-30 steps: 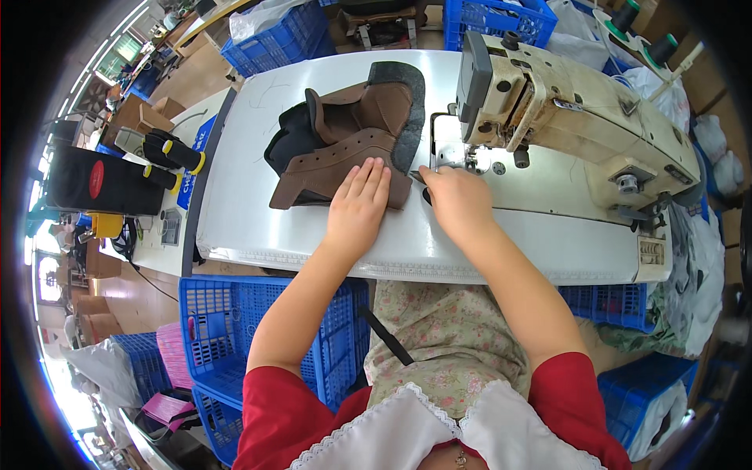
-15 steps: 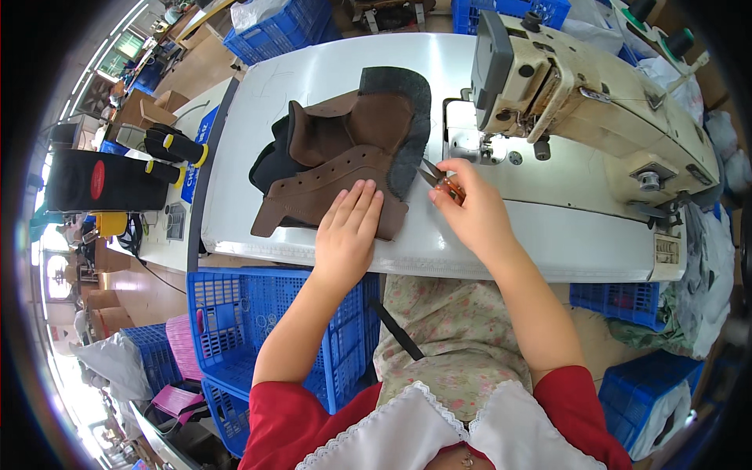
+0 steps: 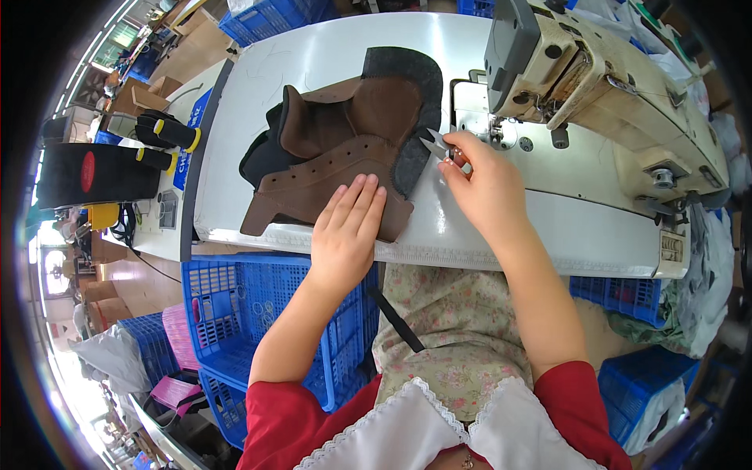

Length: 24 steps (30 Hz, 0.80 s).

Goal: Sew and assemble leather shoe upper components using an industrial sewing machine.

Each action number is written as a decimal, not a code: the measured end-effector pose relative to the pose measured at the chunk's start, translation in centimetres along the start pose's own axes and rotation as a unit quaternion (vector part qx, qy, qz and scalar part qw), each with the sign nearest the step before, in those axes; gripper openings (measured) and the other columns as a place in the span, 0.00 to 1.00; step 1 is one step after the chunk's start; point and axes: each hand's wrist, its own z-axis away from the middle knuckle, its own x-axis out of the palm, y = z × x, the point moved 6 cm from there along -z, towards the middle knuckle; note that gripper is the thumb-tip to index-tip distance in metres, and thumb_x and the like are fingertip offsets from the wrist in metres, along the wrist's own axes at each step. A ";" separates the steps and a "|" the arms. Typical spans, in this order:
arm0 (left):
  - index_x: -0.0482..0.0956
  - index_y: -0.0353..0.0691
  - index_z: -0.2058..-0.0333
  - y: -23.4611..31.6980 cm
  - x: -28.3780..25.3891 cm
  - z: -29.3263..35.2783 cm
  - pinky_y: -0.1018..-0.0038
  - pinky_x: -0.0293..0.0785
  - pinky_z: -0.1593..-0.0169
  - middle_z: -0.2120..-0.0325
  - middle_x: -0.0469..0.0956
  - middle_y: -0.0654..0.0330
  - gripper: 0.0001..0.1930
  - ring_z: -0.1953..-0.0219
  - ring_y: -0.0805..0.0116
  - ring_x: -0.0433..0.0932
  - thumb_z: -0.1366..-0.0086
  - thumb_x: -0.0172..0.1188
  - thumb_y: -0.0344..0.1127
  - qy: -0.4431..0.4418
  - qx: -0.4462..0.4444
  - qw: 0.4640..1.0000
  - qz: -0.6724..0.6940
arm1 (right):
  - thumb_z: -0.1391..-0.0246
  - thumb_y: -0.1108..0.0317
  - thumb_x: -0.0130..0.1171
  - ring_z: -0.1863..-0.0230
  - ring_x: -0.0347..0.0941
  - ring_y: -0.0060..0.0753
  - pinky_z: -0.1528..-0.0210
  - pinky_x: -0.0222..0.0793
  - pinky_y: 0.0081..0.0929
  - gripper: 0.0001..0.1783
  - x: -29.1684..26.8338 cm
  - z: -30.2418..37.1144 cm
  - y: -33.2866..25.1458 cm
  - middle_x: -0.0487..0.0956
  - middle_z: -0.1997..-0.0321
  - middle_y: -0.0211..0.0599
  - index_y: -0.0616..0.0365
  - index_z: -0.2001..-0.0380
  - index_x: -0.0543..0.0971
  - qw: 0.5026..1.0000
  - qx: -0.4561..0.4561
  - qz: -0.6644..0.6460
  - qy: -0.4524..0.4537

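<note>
A brown leather shoe upper (image 3: 317, 184) lies on the white sewing table, with a row of eyelet holes and a dark grey edging (image 3: 427, 90) along its curved right side. My left hand (image 3: 346, 227) rests flat on its near part, fingers stretched out and holding nothing. In my right hand (image 3: 487, 182) is a pair of small thread snips (image 3: 435, 145), gripped between thumb and fingers. Their blades are parted and point left, at the grey edging. My fingers partly hide the snips' handles. Black lining (image 3: 258, 160) shows at the upper's left side.
A sewing machine (image 3: 611, 102) stands on the right of the table (image 3: 329, 39). Below the near edge is a blue plastic crate (image 3: 251, 313). At left, black thread cones (image 3: 168, 137) stand on another table. More blue crates (image 3: 646, 392) are on the floor at right.
My right hand has brought the snips slightly farther from me, and their blades now overlap the grey edging. My left hand still lies on the leather. The whole view has shifted a little.
</note>
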 end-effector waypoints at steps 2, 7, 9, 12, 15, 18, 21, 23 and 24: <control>0.76 0.31 0.49 0.2 -0.4 0.1 0.57 0.66 0.37 0.45 0.75 0.49 0.28 0.41 0.53 0.73 0.53 0.52 0.19 0.005 0.002 1.000 0.005 | 0.50 0.69 0.64 0.69 0.79 0.42 0.67 0.73 0.36 0.16 -0.4 0.1 -0.5 0.81 0.69 0.38 0.52 0.56 0.78 1.000 -0.002 -0.013 -0.008; 0.77 0.31 0.49 0.2 -2.1 1.0 0.58 0.66 0.37 0.45 0.75 0.49 0.30 0.40 0.53 0.73 0.56 0.53 0.19 -0.013 0.008 1.000 0.024 | 0.49 0.70 0.63 0.68 0.79 0.41 0.65 0.73 0.35 0.15 -1.3 0.5 -0.7 0.82 0.66 0.36 0.51 0.56 0.78 0.998 -0.065 0.002 -0.011; 0.77 0.32 0.49 0.2 -2.6 1.3 0.58 0.66 0.37 0.45 0.75 0.49 0.30 0.40 0.53 0.73 0.57 0.53 0.19 -0.026 0.010 0.999 0.034 | 0.49 0.71 0.63 0.68 0.79 0.41 0.65 0.73 0.35 0.16 -1.6 0.6 -0.5 0.82 0.65 0.35 0.51 0.55 0.78 0.997 -0.070 0.010 -0.014; 0.77 0.34 0.49 0.3 -3.1 2.0 0.61 0.68 0.38 0.46 0.76 0.52 0.24 0.41 0.57 0.74 0.48 0.54 0.25 -0.037 0.026 0.999 0.011 | 0.49 0.70 0.64 0.69 0.79 0.39 0.66 0.73 0.34 0.16 -1.8 1.1 -0.9 0.81 0.67 0.35 0.51 0.55 0.77 0.994 -0.108 0.015 -0.004; 0.77 0.35 0.49 0.5 -2.6 2.8 0.62 0.68 0.38 0.45 0.76 0.52 0.24 0.41 0.57 0.73 0.48 0.54 0.27 -0.074 0.055 0.996 0.003 | 0.49 0.68 0.66 0.72 0.77 0.32 0.68 0.71 0.30 0.18 -1.7 1.7 0.7 0.79 0.72 0.34 0.53 0.54 0.77 0.996 -0.001 -0.093 -0.002; 0.77 0.35 0.48 0.7 -2.3 3.1 0.62 0.67 0.38 0.44 0.75 0.53 0.24 0.41 0.57 0.73 0.47 0.54 0.28 -0.082 0.069 0.994 -0.011 | 0.47 0.66 0.66 0.75 0.72 0.25 0.70 0.68 0.26 0.16 -0.2 1.4 3.8 0.76 0.75 0.31 0.58 0.56 0.77 0.987 0.099 -0.122 -0.019; 0.76 0.36 0.48 0.9 -2.2 3.0 0.62 0.67 0.37 0.43 0.74 0.53 0.24 0.40 0.57 0.72 0.47 0.54 0.28 -0.093 0.067 0.993 -0.026 | 0.45 0.63 0.65 0.76 0.68 0.24 0.70 0.66 0.27 0.14 0.6 0.7 4.0 0.75 0.77 0.29 0.61 0.61 0.78 0.980 0.128 -0.152 0.027; 0.76 0.36 0.47 0.9 -2.1 3.0 0.63 0.66 0.37 0.43 0.73 0.53 0.25 0.39 0.58 0.71 0.47 0.54 0.28 -0.102 0.065 0.992 -0.033 | 0.44 0.60 0.64 0.77 0.68 0.28 0.70 0.66 0.30 0.15 1.0 -0.2 2.9 0.74 0.79 0.33 0.63 0.68 0.78 0.980 0.086 -0.180 0.011; 0.76 0.36 0.47 1.0 -2.1 2.9 0.63 0.66 0.37 0.43 0.73 0.53 0.25 0.39 0.58 0.71 0.47 0.54 0.28 -0.102 0.067 0.992 -0.033 | 0.44 0.60 0.64 0.77 0.68 0.28 0.70 0.66 0.30 0.15 0.9 -0.6 3.0 0.74 0.79 0.33 0.63 0.68 0.78 0.980 0.087 -0.180 0.012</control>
